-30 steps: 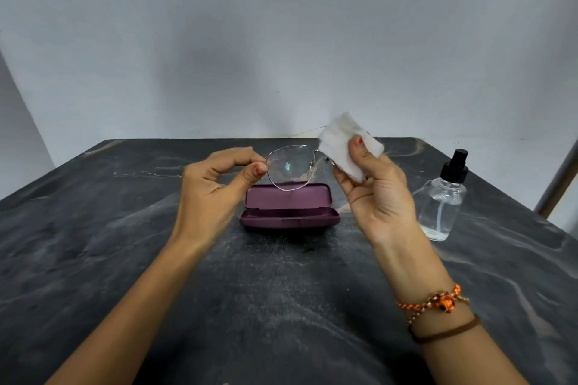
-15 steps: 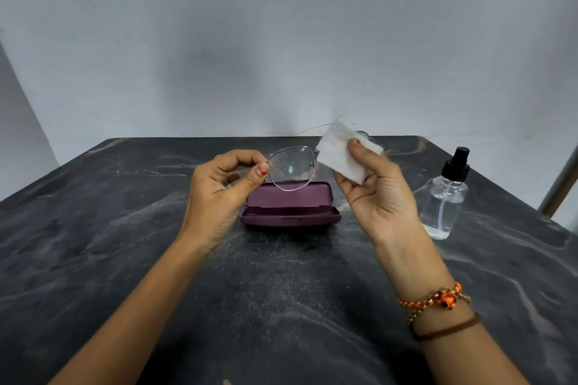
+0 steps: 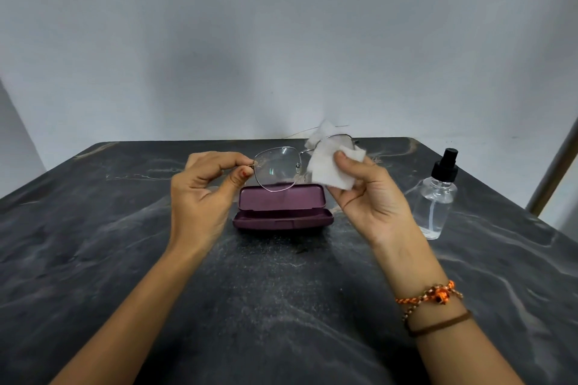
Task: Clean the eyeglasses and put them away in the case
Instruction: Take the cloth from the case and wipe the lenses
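Thin metal-framed eyeglasses [image 3: 276, 168] are held in the air above the table. My left hand [image 3: 203, 191] pinches the frame at its left hinge between thumb and fingers. My right hand [image 3: 372, 194] grips a white cleaning cloth [image 3: 331, 166] that is folded around the right lens, which it mostly hides. The left lens is bare and shows smears. Below the glasses lies an open purple eyeglass case [image 3: 281, 208], its lid tipped back and its inside hollow facing me.
A clear spray bottle [image 3: 438, 197] with a black pump top stands to the right of the case on the dark marbled table [image 3: 281, 291]. A grey wall rises behind the table's far edge. A metal pole [image 3: 553, 172] leans at the far right.
Both hands have shifted slightly lower and nearer. The cloth has slid over the right lens, and my thumb now presses it against the glass.
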`<state>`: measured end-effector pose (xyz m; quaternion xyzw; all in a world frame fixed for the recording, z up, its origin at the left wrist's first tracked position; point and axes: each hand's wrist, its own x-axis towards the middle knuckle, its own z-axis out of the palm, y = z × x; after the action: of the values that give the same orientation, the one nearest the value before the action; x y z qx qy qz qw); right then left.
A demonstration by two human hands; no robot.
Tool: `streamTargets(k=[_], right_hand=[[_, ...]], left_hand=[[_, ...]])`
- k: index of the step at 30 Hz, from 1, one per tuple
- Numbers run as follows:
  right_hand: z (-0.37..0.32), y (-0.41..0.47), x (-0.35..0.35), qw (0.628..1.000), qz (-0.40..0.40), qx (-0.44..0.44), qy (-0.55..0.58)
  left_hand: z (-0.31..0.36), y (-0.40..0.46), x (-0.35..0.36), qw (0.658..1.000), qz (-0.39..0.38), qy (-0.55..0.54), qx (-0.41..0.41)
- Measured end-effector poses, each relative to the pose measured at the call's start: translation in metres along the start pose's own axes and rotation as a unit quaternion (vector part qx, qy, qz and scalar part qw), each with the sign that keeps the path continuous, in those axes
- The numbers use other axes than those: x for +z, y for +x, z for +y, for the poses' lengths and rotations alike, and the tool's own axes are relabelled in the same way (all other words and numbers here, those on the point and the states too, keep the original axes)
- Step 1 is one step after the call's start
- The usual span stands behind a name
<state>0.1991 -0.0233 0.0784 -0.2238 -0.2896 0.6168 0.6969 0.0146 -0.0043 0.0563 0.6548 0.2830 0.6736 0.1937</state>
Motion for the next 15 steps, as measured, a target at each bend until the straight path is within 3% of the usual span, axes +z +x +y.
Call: streamTargets(k=[4, 12, 15], right_hand=[[0.002, 0.000, -0.002, 0.999, 0.017, -0.023, 0.035], [0.004, 0.001, -0.006, 0.999, -0.025, 0.017, -0.032], [0.002, 0.002, -0.006, 0.997, -0.003, 0.017, -0.076]], left_hand=[[-0.006, -0.003, 0.004, 0.998, -0.004, 0.020, 0.062], [-0.015, 0.001, -0.004, 0.991, 0.024, 0.028, 0.126], [-0.016, 0.004, -0.007, 0.987, 0.033, 0.033, 0.152]])
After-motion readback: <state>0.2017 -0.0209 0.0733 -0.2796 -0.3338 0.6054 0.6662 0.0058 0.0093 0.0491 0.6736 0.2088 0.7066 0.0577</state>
